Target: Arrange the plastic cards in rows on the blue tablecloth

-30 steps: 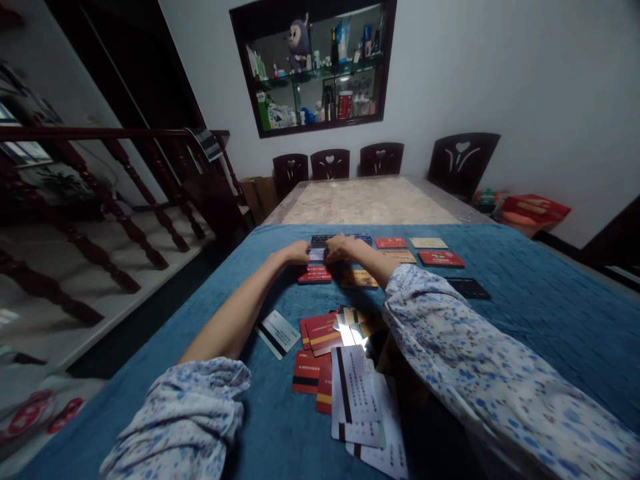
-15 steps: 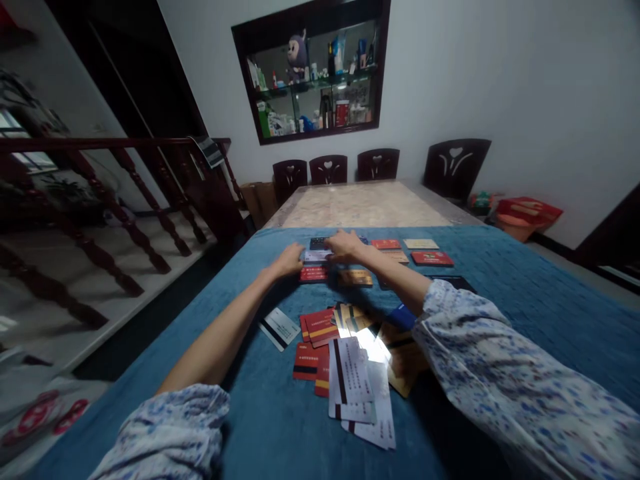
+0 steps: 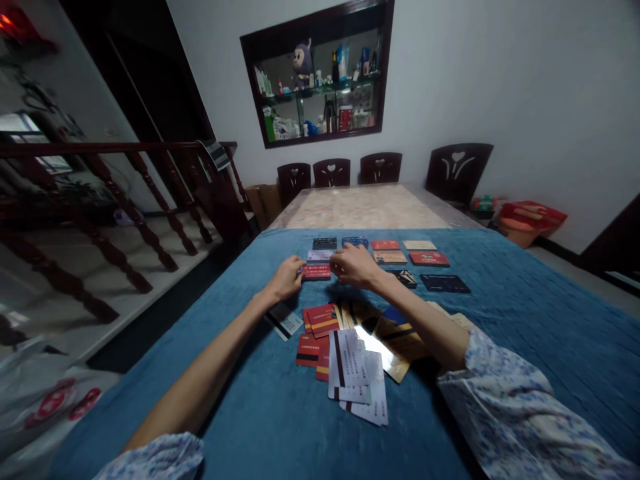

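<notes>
My left hand (image 3: pixel 286 278) and my right hand (image 3: pixel 354 265) meet over a red card (image 3: pixel 316 271) lying on the blue cloth (image 3: pixel 525 320). The left fingers pinch its left edge. The right fingers are curled at its right edge. Just beyond it lie a white card (image 3: pixel 320 255) and a row with a dark card (image 3: pixel 325 243), a blue card (image 3: pixel 355 241), another red card (image 3: pixel 385 245) and a beige card (image 3: pixel 419 245). A loose pile of cards (image 3: pixel 350 353) lies between my forearms.
More single cards lie right of my hands: tan (image 3: pixel 389 257), red (image 3: pixel 429 259), black patterned (image 3: pixel 404 278), dark (image 3: pixel 444 283). A marble table top (image 3: pixel 365 207) runs beyond the cloth to several dark chairs (image 3: pixel 380 167). A wooden railing (image 3: pixel 125 200) stands left.
Both hands have drawn back toward me from the white card to the red card in the nearer row. My right arm has moved off the pile of cards.
</notes>
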### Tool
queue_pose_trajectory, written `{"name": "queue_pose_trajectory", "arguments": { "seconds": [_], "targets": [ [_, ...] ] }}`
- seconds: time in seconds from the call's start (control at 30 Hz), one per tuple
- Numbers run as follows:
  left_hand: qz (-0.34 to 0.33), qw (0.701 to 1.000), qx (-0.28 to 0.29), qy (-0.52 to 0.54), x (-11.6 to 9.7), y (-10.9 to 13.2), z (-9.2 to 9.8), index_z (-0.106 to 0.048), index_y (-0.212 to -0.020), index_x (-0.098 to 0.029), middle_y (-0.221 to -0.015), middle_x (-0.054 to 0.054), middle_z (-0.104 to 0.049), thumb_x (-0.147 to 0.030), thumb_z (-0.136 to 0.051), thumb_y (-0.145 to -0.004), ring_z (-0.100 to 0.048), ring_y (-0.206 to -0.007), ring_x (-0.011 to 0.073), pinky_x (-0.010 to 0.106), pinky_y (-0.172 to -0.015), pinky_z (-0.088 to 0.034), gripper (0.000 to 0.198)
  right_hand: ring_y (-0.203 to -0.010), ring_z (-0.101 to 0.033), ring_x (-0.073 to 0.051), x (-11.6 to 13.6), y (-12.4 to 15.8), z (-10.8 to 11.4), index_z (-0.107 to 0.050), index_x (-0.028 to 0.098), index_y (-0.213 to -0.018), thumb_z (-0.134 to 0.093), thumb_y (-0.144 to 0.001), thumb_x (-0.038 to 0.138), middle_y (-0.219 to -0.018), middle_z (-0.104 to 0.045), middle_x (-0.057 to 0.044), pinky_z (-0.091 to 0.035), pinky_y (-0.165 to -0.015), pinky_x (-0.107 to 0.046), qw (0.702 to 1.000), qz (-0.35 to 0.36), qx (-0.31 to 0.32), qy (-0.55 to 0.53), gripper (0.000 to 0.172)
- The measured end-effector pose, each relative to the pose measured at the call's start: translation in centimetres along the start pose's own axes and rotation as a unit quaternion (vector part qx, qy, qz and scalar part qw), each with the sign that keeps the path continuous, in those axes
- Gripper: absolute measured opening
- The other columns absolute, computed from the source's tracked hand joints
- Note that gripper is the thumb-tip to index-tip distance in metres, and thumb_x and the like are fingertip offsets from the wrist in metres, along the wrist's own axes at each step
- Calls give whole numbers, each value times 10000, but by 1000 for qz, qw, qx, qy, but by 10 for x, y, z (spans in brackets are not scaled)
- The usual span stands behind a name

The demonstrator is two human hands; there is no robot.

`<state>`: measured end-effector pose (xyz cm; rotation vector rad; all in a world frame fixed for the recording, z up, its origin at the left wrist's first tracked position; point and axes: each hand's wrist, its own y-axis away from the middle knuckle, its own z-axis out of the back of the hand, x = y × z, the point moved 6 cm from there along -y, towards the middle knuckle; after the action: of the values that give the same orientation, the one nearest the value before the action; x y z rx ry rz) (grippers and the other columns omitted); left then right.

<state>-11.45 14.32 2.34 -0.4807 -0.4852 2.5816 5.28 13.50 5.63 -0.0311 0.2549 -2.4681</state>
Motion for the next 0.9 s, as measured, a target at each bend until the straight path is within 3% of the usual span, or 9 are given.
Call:
{"name": "queue_pose_trajectory", "arguments": {
  "seconds": [0.23,0.43,0.73,0.9],
  "targets": [
    [-9,1000,-6,12,-10,40,11,-693,-1069,-135,-1086,105,-648,-44,-491,-818,-619,-1022,206,353,-964,-508,334,-1027,-514,-264,27,15,15,-718,185,-980,-465,-936,243,-1059,-708,-117,-345,-771,-349,1000,12,-19,-14,264],
    [16,1000,-3,20,-4,67,24,-717,-1012,-142,-1070,96,-674,-19,-507,-797,-643,-997,195,334,-945,-516,325,-1048,-511,-258,53,19,8,-725,198,-959,-482,-943,242,-1042,-713,-104,-322,-804,-359,997,63,-23,-36,247],
    [38,995,91,4,11,81,39,-735,-969,-153,-1034,79,-704,-54,-542,-769,-649,-967,195,307,-927,-503,295,-1064,-490,-267,81,24,-7,-709,190,-956,-517,-916,240,-1053,-707,-104,-305,-777,-357,993,113,-11,-33,202],
    [26,988,150,11,8,86,44,-726,-982,-175,-1065,66,-702,-89,-543,-761,-632,-1007,197,309,-952,-475,300,-1089,-462,-274,99,28,-18,-691,192,-989,-531,-914,280,-1056,-694,-109,-312,-814,-381,989,141,-19,-36,197]
  ]
}}
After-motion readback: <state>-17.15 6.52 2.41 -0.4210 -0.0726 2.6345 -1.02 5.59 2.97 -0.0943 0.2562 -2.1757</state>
